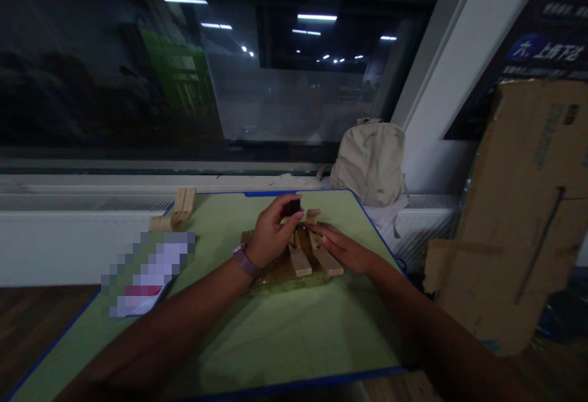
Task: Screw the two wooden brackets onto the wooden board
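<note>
My left hand (271, 233) is closed, pinching a small black block-like object (294, 207) between thumb and fingers. Below it a thin dark shaft (294, 239) stands over one light wooden piece (301, 262); whether the shaft joins the black object I cannot tell. My right hand (342, 247) reaches in from the right, its fingers laid across a second wooden piece (329, 262) and gripping it. That piece has an upturned far end (313, 213). Both pieces rest side by side on a brown, tape-wrapped slab (271, 272). My fingers hide their middle parts.
The slab lies on a green table (257, 334) with blue edging. Another wooden assembly (184, 203) stands at the far left edge, near a pixelated paper item (151, 273). Behind are a beige backpack (370, 160) and a window. A tall cardboard sheet (509, 218) leans at right.
</note>
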The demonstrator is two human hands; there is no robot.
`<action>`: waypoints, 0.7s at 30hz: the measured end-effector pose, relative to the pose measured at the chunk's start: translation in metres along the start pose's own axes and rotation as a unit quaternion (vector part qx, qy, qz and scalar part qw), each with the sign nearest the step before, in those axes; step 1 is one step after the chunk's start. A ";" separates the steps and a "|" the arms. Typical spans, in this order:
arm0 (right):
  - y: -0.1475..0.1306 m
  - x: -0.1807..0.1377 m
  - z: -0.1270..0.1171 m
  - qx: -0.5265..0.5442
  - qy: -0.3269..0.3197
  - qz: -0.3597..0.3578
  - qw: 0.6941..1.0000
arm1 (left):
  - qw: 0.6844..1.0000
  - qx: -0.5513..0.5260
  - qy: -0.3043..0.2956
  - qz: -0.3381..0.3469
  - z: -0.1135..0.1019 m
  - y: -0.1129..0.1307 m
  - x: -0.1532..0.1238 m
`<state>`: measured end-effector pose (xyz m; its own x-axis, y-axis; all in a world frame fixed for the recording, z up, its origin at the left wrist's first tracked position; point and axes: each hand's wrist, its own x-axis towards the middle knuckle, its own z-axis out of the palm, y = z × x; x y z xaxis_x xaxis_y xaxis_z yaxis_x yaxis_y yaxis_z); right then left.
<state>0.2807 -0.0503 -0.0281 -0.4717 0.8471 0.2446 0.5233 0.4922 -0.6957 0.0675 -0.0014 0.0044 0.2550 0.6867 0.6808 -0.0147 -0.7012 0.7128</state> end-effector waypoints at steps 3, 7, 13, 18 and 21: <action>-0.002 0.000 -0.001 0.002 0.002 0.001 1.000 | 1.000 -0.012 -0.012 -0.004 0.000 -0.001 -0.001; -0.005 -0.001 -0.003 -0.004 -0.007 0.002 1.000 | 1.000 -0.021 -0.023 0.000 0.001 0.000 -0.002; -0.004 -0.001 -0.003 -0.007 -0.009 -0.007 1.000 | 0.998 -0.060 -0.015 0.011 0.001 0.003 -0.003; -0.002 -0.001 -0.001 -0.004 -0.003 -0.001 1.000 | 0.995 0.052 0.007 0.087 -0.003 0.006 0.001; -0.001 -0.001 -0.001 -0.006 -0.003 -0.003 1.000 | 0.991 0.100 0.022 0.088 -0.004 0.007 0.002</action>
<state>0.2813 -0.0515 -0.0266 -0.4788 0.8429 0.2453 0.5293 0.5001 -0.6854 0.0643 -0.0044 0.0110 0.2233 0.5556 0.8009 0.1373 -0.8314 0.5385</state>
